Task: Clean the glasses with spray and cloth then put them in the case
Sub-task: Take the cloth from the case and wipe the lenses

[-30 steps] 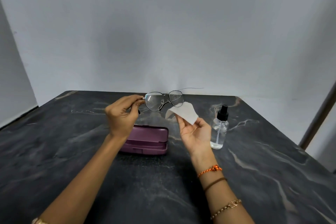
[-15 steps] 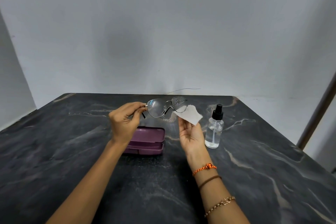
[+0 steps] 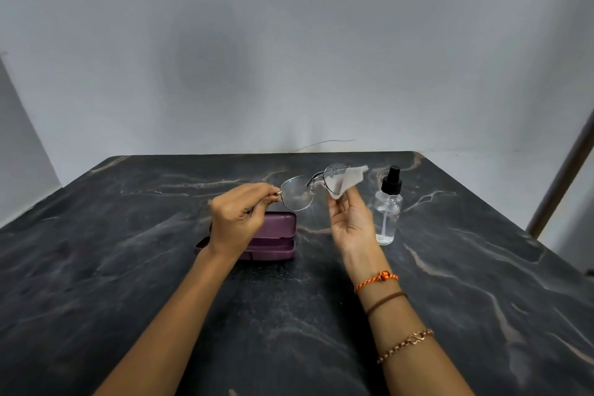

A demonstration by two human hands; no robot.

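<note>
While spread across the lower frame, dark marbled table (image 3: pixel 482 283) bearing a shut purple case (image 3: pixel 276 236) left of center, partly hidden behind left hand (image 3: pixel 236 222), and a clear spray bottle (image 3: pixel 388 212) with black nozzle standing upright right of center. Held above the tabletop at mid-frame, glasses (image 3: pixel 297 193), pinched at one end of the frame by curled left fingers; right hand (image 3: pixel 350 222), palm up just left of the bottle, pinching a small white cloth (image 3: pixel 348 182) against the farther lens. Lower right, three bracelets (image 3: pixel 376 280) along the right forearm.
</note>
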